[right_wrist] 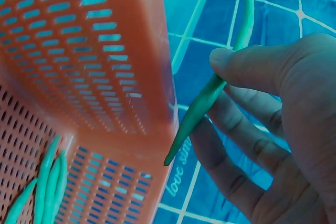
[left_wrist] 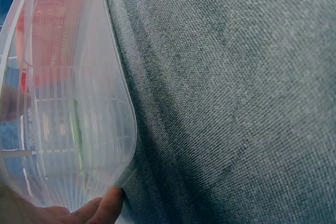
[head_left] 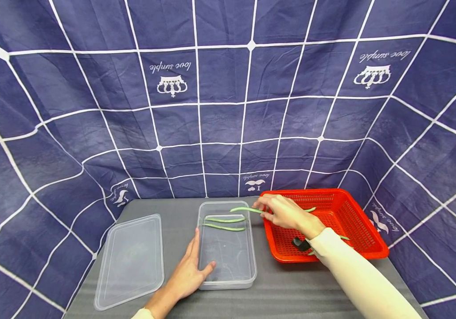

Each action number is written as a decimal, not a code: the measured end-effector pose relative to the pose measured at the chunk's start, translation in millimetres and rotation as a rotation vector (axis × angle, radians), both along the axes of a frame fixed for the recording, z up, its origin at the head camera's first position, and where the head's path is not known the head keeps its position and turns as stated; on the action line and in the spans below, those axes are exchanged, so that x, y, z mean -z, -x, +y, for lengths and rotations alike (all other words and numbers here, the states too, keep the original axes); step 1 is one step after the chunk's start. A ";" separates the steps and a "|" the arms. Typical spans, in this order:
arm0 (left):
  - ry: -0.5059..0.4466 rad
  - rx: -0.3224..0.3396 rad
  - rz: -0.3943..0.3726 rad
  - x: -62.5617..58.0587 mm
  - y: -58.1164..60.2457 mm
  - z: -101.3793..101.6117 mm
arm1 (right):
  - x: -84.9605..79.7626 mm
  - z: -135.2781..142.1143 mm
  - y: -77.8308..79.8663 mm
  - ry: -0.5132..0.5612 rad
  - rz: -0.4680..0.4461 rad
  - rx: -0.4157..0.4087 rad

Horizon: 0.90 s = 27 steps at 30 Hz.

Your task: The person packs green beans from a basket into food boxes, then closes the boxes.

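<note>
In the head view my right hand [head_left: 281, 212] pinches a green bean [head_left: 247, 209] between thumb and fingers, above the gap between the clear plastic container [head_left: 228, 266] and the red basket [head_left: 365, 221]. The bean's far end reaches over the container's rim. Up close, the right wrist view has the thumb pressing the bean [right_wrist: 202, 100] at mid-length. Two more green beans [head_left: 224, 228] lie side by side in the container's far half. My left hand [head_left: 188, 270] rests at the container's left side, fingers straight along the outer wall, thumb over the rim.
Several green beans [right_wrist: 50, 187] lie in the red basket, on the right of the grey cloth-covered table [head_left: 180, 212]. A clear flat lid [head_left: 132, 261] lies on the left. Behind and at both sides hangs a blue curtain [head_left: 220, 128] with white lines.
</note>
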State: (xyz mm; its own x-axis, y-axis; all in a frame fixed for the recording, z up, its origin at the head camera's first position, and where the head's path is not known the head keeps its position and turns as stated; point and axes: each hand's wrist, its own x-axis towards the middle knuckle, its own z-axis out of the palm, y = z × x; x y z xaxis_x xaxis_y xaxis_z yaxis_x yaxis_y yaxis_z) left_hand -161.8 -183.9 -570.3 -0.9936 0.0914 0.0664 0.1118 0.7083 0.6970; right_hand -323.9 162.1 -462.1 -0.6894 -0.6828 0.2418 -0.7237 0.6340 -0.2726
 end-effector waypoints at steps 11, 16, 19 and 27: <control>0.022 -0.005 0.010 -2.4 0.2 1.0 | -0.9 -30.1 -1.5 -0.024 0.011 -0.038; 0.028 -0.008 0.014 -3.3 0.2 1.4 | 1.0 -43.7 -1.4 -0.015 0.000 -0.065; 0.019 -0.005 0.010 -3.4 0.2 1.1 | 2.0 -51.1 -2.6 -0.022 0.000 -0.077; 0.014 -0.005 -0.001 -2.8 -0.5 0.8 | 6.4 -68.9 -3.8 -0.026 -0.003 -0.094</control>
